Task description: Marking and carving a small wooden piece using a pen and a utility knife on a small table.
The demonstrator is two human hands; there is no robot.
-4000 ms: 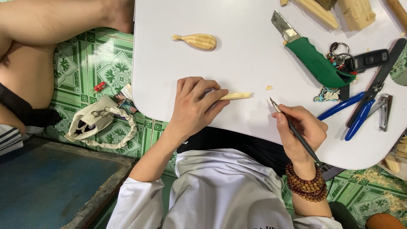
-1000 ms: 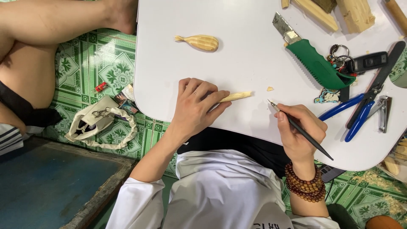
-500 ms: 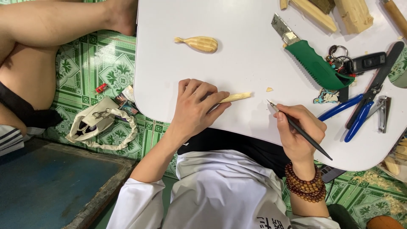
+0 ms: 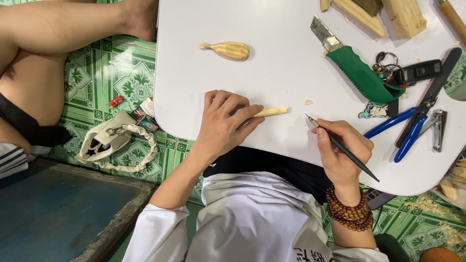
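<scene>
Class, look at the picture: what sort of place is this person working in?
Probably a home woodcarving spot on the floor: a low white table, wood blocks, a carved fish, shavings on green tiles.

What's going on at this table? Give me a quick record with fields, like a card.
Left hand: left hand presses a thin pale wood stick onto the white table
Right hand: right hand holds a slim black craft knife, blade tip apart from the stick
Carved piece: wooden fish, farther up the table
Other tools: green utility knife, blue-handled pliers, keys, wood blocks
Floor: green patterned tiles, wood shavings
</scene>
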